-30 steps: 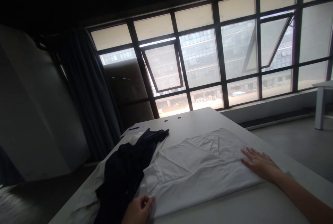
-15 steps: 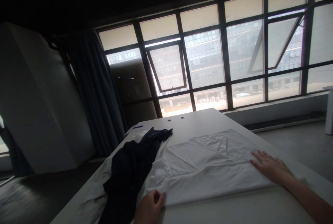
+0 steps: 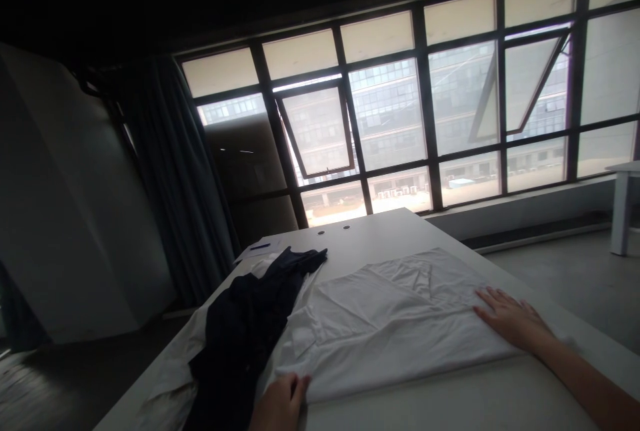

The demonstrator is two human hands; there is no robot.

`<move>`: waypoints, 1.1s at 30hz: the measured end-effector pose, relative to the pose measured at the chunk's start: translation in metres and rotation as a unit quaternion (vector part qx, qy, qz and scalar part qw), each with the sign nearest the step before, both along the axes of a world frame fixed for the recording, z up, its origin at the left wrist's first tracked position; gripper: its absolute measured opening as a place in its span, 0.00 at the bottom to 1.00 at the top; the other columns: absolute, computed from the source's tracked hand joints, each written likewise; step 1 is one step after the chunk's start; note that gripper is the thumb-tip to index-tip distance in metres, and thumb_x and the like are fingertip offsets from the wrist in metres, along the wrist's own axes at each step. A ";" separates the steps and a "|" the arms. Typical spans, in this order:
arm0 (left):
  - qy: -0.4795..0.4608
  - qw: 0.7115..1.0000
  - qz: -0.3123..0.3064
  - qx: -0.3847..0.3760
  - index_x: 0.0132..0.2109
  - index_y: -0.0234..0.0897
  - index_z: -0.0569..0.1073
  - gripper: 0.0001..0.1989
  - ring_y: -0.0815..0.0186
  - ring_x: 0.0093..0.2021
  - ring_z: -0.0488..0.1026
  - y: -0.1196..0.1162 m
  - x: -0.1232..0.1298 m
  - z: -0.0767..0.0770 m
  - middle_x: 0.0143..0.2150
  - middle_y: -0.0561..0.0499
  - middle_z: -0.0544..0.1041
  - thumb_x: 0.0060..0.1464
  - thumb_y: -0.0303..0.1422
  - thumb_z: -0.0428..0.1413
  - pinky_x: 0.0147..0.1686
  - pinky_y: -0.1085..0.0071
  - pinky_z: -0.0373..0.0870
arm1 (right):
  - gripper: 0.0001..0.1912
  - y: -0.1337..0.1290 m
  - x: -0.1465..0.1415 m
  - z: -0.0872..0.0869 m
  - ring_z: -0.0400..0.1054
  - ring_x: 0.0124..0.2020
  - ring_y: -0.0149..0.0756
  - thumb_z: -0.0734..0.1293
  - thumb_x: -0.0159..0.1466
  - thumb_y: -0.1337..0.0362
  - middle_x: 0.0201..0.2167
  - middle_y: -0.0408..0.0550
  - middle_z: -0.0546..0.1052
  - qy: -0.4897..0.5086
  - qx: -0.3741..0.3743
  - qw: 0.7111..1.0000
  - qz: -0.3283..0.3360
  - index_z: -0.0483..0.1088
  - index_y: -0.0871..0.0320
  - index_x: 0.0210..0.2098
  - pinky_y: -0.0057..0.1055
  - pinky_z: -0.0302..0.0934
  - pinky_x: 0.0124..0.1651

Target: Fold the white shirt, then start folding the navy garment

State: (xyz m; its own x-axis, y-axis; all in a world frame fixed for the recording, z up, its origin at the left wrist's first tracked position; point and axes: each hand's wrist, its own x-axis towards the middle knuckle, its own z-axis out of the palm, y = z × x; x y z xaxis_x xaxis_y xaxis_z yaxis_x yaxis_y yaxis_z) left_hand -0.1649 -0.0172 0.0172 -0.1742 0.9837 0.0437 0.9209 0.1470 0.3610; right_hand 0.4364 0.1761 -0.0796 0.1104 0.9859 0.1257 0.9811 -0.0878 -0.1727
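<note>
On white table [image 3: 370, 231], white cotton garment [image 3: 395, 331] lies flat, creased, dark garment [image 3: 240, 337] alongside. Right hand [image 3: 510, 321] flat on its right edge, fingers slightly apart; left hand [image 3: 277, 403] at near edge, fingers curled together, pinch on cloth cannot tell. Even, light palm pressure best, avoids dragging creases. Versus earlier frame: hands nearly unchanged, view shifted slightly

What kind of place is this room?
It looks like a workroom, maybe in an office block: a long white table holds a white shirt and a dark garment, and big windows look onto another building.
</note>
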 end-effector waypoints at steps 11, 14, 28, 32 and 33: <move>0.031 0.999 -0.011 -0.044 0.36 0.40 0.75 0.18 0.57 0.42 0.80 0.000 0.003 0.005 0.39 0.45 0.83 0.71 0.40 0.46 0.38 0.68 0.66 | 0.42 -0.002 -0.002 0.003 0.43 0.75 0.50 0.50 0.64 0.36 0.75 0.47 0.55 0.000 0.002 1.000 -0.001 0.57 0.48 0.72 0.60 0.43 0.71; 0.042 0.998 -0.006 -0.051 0.37 0.40 0.75 0.18 0.56 0.44 0.80 0.000 0.005 0.004 0.41 0.44 0.83 0.71 0.39 0.45 0.41 0.67 0.67 | 0.42 -0.002 -0.003 0.004 0.43 0.75 0.51 0.50 0.64 0.36 0.75 0.47 0.55 0.001 0.002 1.000 -0.002 0.57 0.47 0.72 0.59 0.42 0.71; 0.032 0.997 -0.036 -0.064 0.38 0.41 0.76 0.15 0.59 0.45 0.80 -0.003 0.005 0.009 0.41 0.46 0.83 0.70 0.37 0.47 0.40 0.69 0.67 | 0.42 -0.002 -0.002 0.005 0.44 0.75 0.51 0.50 0.64 0.37 0.74 0.48 0.55 0.001 0.000 1.000 0.001 0.57 0.48 0.72 0.61 0.41 0.71; 0.049 0.996 -0.032 -0.074 0.39 0.40 0.77 0.14 0.56 0.47 0.80 -0.003 0.008 0.011 0.43 0.45 0.83 0.69 0.37 0.48 0.42 0.67 0.67 | 0.42 -0.001 -0.002 0.003 0.45 0.75 0.51 0.50 0.64 0.37 0.74 0.48 0.56 0.002 0.008 1.000 0.000 0.58 0.48 0.71 0.61 0.42 0.71; 0.058 0.995 -0.030 -0.074 0.40 0.40 0.77 0.14 0.56 0.47 0.80 -0.003 0.009 0.012 0.43 0.45 0.83 0.69 0.36 0.48 0.44 0.66 0.67 | 0.42 -0.001 -0.003 0.003 0.45 0.75 0.51 0.49 0.64 0.37 0.74 0.48 0.56 0.001 0.008 1.000 0.000 0.58 0.48 0.71 0.61 0.42 0.71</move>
